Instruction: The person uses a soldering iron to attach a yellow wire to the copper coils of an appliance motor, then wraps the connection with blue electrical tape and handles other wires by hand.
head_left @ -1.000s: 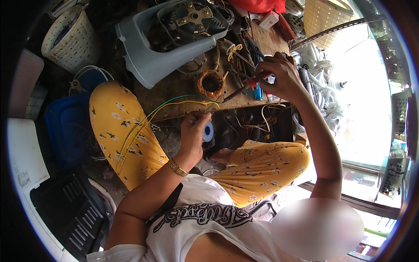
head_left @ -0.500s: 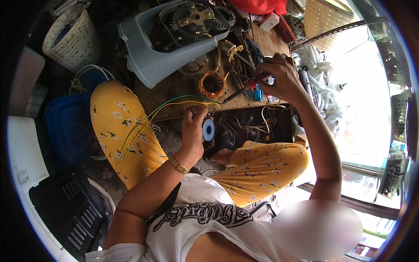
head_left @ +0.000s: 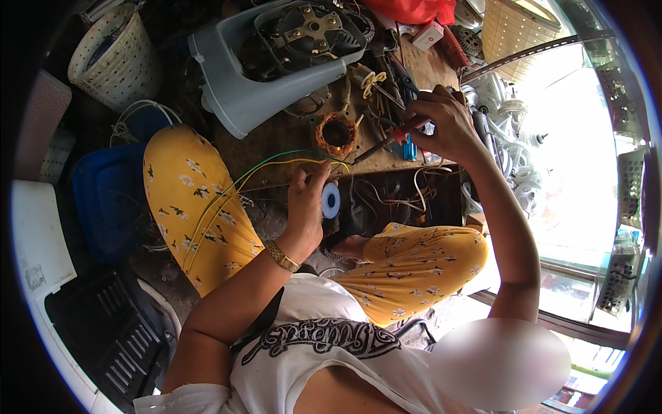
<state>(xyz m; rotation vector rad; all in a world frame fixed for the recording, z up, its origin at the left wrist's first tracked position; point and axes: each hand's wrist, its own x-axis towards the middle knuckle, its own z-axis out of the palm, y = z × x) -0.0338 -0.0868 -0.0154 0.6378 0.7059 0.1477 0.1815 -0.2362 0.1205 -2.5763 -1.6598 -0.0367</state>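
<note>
Left hand (head_left: 305,207): we close our fingers on a small blue-white tape roll (head_left: 332,200) and green and yellow wires (head_left: 262,165), below the wooden bench (head_left: 289,138) edge. Right hand (head_left: 441,124): we grip red-handled pliers (head_left: 386,140) above the bench, near a copper-wound stator (head_left: 337,134). Grey motor housing (head_left: 269,83) behind.

Left hand (head_left: 303,207) grips tape roll (head_left: 331,200); right hand (head_left: 441,124) holds red-handled pliers (head_left: 386,140).

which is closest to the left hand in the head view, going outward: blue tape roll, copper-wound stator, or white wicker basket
1. Blue tape roll: right beside the left hand.
2. Copper-wound stator: just above, on the wooden board.
3. White wicker basket: far upper left.
</note>
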